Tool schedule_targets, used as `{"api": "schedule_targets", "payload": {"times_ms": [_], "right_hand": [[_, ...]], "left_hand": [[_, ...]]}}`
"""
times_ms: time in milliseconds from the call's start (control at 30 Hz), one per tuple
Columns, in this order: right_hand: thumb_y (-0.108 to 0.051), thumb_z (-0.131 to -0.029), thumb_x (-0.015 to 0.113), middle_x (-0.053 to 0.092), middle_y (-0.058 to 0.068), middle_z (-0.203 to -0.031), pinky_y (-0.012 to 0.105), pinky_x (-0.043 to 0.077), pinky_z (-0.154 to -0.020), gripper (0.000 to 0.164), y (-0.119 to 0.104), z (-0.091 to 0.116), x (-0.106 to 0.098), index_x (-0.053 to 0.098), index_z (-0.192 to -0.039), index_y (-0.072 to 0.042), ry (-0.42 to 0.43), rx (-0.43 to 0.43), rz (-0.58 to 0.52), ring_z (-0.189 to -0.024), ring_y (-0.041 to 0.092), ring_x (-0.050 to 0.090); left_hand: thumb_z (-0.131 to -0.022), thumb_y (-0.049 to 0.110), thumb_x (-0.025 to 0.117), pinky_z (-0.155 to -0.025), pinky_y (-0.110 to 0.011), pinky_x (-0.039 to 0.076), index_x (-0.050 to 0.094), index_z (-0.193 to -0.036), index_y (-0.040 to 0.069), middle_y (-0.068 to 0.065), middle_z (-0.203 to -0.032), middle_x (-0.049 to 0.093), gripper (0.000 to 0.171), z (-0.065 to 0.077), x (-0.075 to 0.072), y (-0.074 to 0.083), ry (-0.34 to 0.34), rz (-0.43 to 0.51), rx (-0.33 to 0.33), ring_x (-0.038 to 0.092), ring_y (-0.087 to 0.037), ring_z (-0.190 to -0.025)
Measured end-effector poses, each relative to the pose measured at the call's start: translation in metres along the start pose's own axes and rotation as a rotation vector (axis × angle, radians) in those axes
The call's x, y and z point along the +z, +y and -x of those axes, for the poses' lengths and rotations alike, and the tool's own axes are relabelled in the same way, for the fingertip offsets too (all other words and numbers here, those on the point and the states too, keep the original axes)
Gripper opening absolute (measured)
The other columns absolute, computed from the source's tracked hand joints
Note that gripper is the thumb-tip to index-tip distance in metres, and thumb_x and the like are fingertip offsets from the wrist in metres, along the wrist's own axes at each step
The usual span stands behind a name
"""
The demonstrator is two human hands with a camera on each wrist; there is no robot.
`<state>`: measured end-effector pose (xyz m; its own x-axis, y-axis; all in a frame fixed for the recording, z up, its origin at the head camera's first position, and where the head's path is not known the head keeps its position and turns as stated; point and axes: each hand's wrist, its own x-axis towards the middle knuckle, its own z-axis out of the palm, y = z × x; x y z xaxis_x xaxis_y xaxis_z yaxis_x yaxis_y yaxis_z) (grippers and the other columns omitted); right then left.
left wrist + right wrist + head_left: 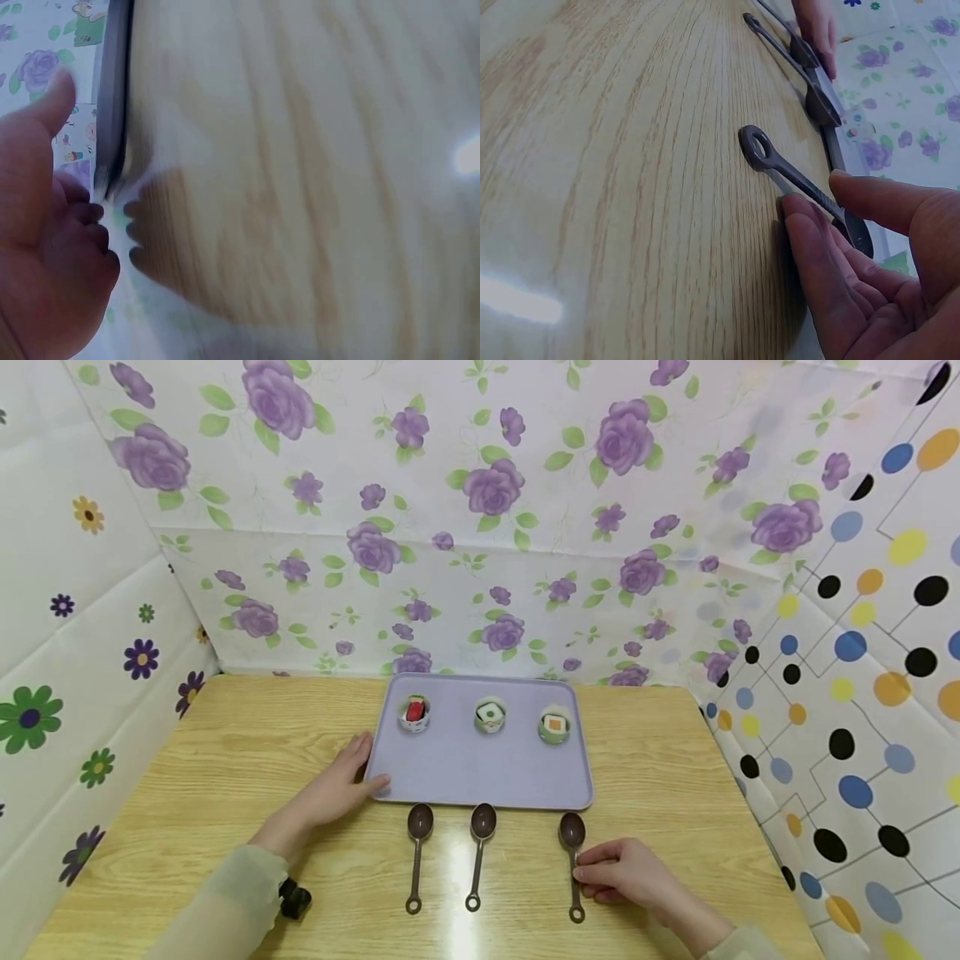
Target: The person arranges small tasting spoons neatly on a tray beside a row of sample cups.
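Observation:
My left hand (337, 785) rests at the left edge of a lilac tray (480, 777), fingers along its outer side and thumb over the front left corner. Three brown spoons lie in a row before the tray, bowls toward it: a left spoon (417, 860), a middle spoon (478, 856) and a right spoon (572, 832). With thumb and fingertips, my right hand (626, 877) pinches the right spoon's handle (802, 182) from the right. The ring at its handle end shows in the right wrist view.
On the tray stand three small paper cups: one with a red piece (415, 712), one with a white and green piece (491, 715), one with a white and orange piece (554, 725). Patterned cloth walls (480, 568) border the wooden table (247, 735) behind and on both sides.

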<state>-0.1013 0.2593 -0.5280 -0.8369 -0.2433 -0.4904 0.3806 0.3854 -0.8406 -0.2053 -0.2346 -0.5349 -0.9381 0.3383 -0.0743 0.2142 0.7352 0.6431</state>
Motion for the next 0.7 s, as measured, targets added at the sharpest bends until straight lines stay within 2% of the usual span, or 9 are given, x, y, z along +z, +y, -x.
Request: {"api": "schedule_targets", "payload": {"times_ms": [100, 233, 467, 700], "right_hand": [[-0.019, -0.093, 0.084, 0.079, 0.009, -0.094, 0.036, 0.066, -0.074, 0.041, -0.0003, -0.0002, 0.0005, 0.073, -0.119, 0.009, -0.004, -0.001, 0.005, -0.085, 0.021, 0.077], [-0.017, -0.090, 0.086, 0.080, 0.011, -0.097, 0.037, 0.066, -0.075, 0.044, 0.0001, -0.0010, 0.0024, 0.071, -0.121, 0.011, -0.012, -0.010, 0.012, -0.088, 0.021, 0.077], [-0.015, -0.088, 0.088, 0.080, 0.010, -0.096, 0.037, 0.066, -0.075, 0.045, 0.0013, -0.0036, 0.0054, 0.072, -0.120, 0.011, 0.019, -0.008, 0.028, -0.088, 0.021, 0.077], [-0.015, -0.086, 0.090, 0.079, 0.008, -0.092, 0.036, 0.066, -0.073, 0.043, 0.0003, -0.0037, 0.0096, 0.073, -0.117, 0.009, 0.063, -0.021, 0.060, -0.084, 0.019, 0.076]], "left_hand": [[-0.109, 0.048, 0.061, -0.127, -0.067, 0.007, 0.011, -0.165, -0.013, -0.034, -0.173, 0.008, 0.097, -0.0045, 0.0004, -0.0010, 0.027, 0.034, -0.022, 0.005, -0.055, -0.159], [-0.106, 0.046, 0.067, -0.127, -0.067, 0.007, 0.014, -0.164, -0.014, -0.035, -0.171, 0.012, 0.099, -0.0074, 0.0013, -0.0038, 0.041, 0.053, -0.021, 0.008, -0.055, -0.158], [-0.098, 0.040, 0.080, -0.128, -0.065, 0.001, 0.013, -0.164, -0.016, -0.037, -0.170, 0.014, 0.109, -0.0073, 0.0023, -0.0054, 0.011, 0.060, 0.028, 0.006, -0.053, -0.160], [-0.095, 0.039, 0.083, -0.128, -0.066, -0.003, 0.010, -0.163, -0.017, -0.037, -0.171, 0.008, 0.114, -0.0061, 0.0020, -0.0047, -0.024, 0.054, 0.050, 0.001, -0.053, -0.160]]}}
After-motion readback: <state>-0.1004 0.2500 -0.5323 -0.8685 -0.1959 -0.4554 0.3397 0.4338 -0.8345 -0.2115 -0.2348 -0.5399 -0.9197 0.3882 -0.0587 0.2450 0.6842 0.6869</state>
